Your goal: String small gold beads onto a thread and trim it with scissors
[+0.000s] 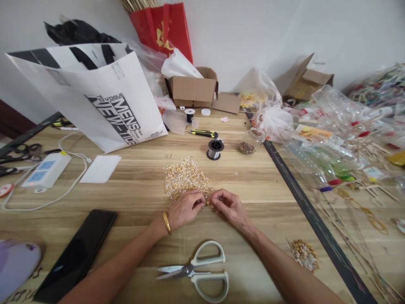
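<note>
My left hand (189,207), with a gold bracelet (167,223) at the wrist, is closed in a pinch at the near edge of a pile of small gold and silvery beaded pieces (185,177). Just to its right, my right hand (228,207) pinches too, fingertips almost meeting the left ones. Between them shows a tiny gold piece (207,203); its exact kind is too small to tell. Nearer to me lie open scissors (202,270) with cream handles. A smaller heap of gold and silvery pieces (302,254) sits beside my right forearm.
Beyond the pile stand a wire spool (215,149), a yellow-black utility knife (203,134) and a jar of beads (251,141). A black phone (77,253), a power strip (47,171) and a white paper bag (95,97) are at left. Plastic bottles (335,114) crowd the right.
</note>
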`<state>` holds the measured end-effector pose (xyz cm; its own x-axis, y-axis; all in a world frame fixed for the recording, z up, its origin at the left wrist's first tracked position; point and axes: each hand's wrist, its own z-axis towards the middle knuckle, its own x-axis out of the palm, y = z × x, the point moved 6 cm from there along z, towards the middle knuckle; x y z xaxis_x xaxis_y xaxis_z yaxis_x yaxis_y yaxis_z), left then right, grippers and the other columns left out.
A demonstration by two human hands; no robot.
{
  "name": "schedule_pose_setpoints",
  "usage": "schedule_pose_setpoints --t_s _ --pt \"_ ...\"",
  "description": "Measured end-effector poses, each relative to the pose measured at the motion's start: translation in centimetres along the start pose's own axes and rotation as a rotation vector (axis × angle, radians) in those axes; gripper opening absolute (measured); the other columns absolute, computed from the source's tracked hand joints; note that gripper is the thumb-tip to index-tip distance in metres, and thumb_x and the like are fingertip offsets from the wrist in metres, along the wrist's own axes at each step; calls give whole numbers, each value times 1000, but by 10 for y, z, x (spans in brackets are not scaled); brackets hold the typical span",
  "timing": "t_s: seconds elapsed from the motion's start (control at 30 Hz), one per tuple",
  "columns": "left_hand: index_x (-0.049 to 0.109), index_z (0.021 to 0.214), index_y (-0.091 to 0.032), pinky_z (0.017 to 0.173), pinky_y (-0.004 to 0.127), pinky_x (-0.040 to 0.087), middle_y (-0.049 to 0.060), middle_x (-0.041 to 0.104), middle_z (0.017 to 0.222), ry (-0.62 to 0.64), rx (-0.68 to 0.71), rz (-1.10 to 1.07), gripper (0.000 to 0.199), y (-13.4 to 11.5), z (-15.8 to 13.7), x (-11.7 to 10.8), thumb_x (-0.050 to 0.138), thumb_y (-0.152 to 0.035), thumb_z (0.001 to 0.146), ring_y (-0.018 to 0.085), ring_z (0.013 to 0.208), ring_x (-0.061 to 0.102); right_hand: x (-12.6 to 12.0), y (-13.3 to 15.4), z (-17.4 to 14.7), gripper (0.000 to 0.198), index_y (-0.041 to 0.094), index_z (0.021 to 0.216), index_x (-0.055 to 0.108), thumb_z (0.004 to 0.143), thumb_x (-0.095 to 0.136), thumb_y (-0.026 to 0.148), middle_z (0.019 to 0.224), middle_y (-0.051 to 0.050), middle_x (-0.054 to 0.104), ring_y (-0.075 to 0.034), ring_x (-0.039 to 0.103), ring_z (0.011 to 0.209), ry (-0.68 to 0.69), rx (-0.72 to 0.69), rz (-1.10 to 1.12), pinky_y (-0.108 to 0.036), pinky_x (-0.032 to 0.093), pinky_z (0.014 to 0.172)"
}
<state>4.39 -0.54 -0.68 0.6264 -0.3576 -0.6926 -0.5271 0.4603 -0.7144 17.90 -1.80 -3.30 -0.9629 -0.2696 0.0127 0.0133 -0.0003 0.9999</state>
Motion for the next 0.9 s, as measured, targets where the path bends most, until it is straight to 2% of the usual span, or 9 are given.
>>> schedule_pose_setpoints --t_s 0.13,0.33,0.43,0.57,0.73,0.9 --pt "52 76 -16 68 25 37 1 55 73 -1 -38 -93 13 0 -2 -3 43 -16 85 14 70 49 -2 -4 0 27 17 78 56 82 59 43 68 -2 56 -11 50 57 -5 6 14 -22 43 50" --pt "51 74 -15 62 23 36 -1 49 69 -49 -123 -423 20 6 0 -6 45 -29 87 12 65 44 -1 -4 -1 26 17 78 55 83 58 42 65 0 54 -11 48 55 4 13 -22 -23 41 50" --pt "51 68 -14 61 22 37 2 54 78 -75 -194 -618 24 10 0 -5 52 -34 83 11 66 46 1 -2 -1 25 17 77 54 84 57 41 64 0 53 -10 46 54 19 5 -39 -22 39 49" --pt "51 60 -12 65 23 41 6 60 90 -104 -250 -804 26 12 0 -3 62 -31 75 12 75 53 3 -1 -1 25 17 76 53 84 56 41 63 1 51 -10 45 53 35 -14 -70 -21 38 47" --pt "57 64 -11 63 22 41 6 66 81 -75 -260 -972 21 15 -2 7 66 -28 73 11 67 54 4 1 -1 23 17 78 54 84 56 39 67 -1 53 -11 46 56 50 -32 -86 -21 38 48" --pt "64 71 -10 63 23 44 5 66 71 -26 -302 -995 20 17 -3 12 66 -29 74 10 62 54 5 3 -1 23 16 77 55 85 55 38 71 -2 55 -11 47 58 54 -42 -103 -22 39 51"
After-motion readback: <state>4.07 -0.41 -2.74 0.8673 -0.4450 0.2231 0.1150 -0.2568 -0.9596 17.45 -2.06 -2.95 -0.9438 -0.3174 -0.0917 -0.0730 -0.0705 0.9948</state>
